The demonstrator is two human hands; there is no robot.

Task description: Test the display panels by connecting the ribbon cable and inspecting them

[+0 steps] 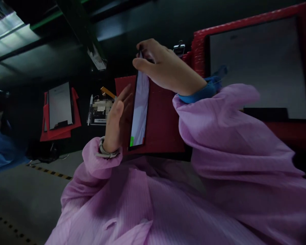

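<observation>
A thin display panel (140,109) with a black border and a pale face stands on edge between my hands, above a red sheet (163,126) on the dark bench. My right hand (165,66) pinches the panel's top end with closed fingers; a blue strap circles that wrist. My left hand (117,119) rests flat against the panel's left side, fingers stretched upward, with a wristband at the cuff. A small green patch shows near the panel's lower end. Both arms wear pink striped sleeves.
A red tray (247,37) holding a large grey panel stands at the right. Left of my hands lie a circuit board (100,112) with an orange flex cable and another panel (60,105) on red sheets. A blue-clad person (2,149) is at the far left.
</observation>
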